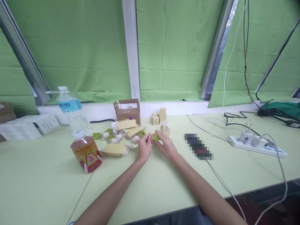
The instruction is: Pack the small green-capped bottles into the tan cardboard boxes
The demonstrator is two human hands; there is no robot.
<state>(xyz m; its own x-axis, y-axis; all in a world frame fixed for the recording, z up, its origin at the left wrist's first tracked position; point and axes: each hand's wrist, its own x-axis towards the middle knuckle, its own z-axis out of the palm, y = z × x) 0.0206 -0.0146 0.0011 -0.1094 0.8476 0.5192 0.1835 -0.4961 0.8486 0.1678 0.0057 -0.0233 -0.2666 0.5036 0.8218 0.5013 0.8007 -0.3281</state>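
Two hands work just in front and left of the open carton. The right hand pinches a small green piece; the left hand has its fingertips at the edge, but I cannot tell whether they grip. It looks light, perhaps pliable; a gentle hold on its sides should suit.

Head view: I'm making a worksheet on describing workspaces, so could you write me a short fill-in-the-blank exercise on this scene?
1. The left hand and right hand meet at a small ____-coloured piece.
2. The label on the big clear bottle is coloured ____.
3. In the picture, the power strip lies to the ____ of both hands.
4. In the picture, the brown carton stands to the ____ of the small stacked boxes.

Missing words: green; blue; right; left.
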